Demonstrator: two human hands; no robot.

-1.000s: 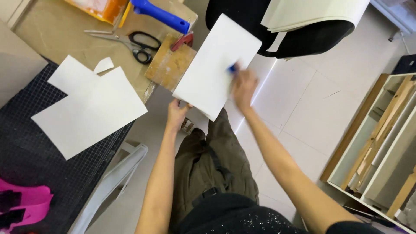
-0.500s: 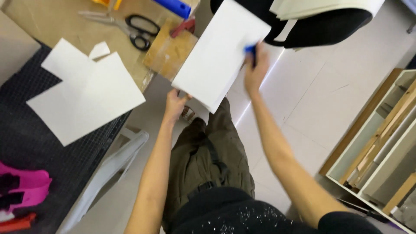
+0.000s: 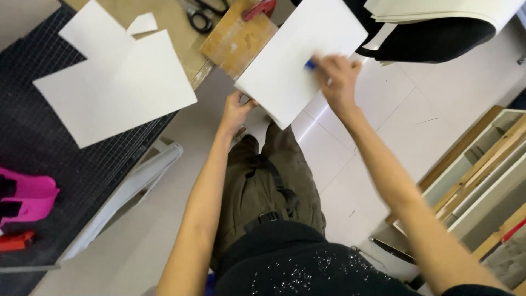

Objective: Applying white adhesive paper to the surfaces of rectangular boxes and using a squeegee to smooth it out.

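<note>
Head view, only one: white sheet (image 3: pixel 296 55) was held up off the bench, over the lap, its top-left corner overlapping the wooden block (image 3: pixel 233 35) at the bench's near edge. Left hand (image 3: pixel 234 112) pinched the sheet's lower-left corner, fingers closed on the edge from below. Right hand (image 3: pixel 338 77) lay on the sheet's right-hand edge, clenched round a small blue tool (image 3: pixel 310 64); only the tip showed, so couldn't tell what kind, maybe a pen or cutter. Key relation: the sheet's long axis ran diagonally, lower-left to upper-right, tilted away from the body. The bulk of the sheet lay up and left of the right hand, up and right of the left hand. Right hand was nearer the sheet's middle; left sat right at the corner, acting as the clamp. Blue tip was touching the paper face near the right edge. Rest of scene: two overlapping white sheets (image 3: pixel 118 82) lay on the black gridded mat (image 3: pixel 38 142) at the bench's left side, small paper scrap (image 3: pixel 142 23) just above them. Scissors (image 3: pixel 200 13) at the bench's far edge, beside the block, red-handled thing (image 3: pixel 260 8) on top of the block. Pink object (image 3: pixel 24 194) at the mat's left edge. Stack of cream sheets (image 3: pixel 438 11) on a black seat (image 3: pixel 438 35) beyond. Shelf unit (image 3: pixel 482 170) at right on the floor.
</note>
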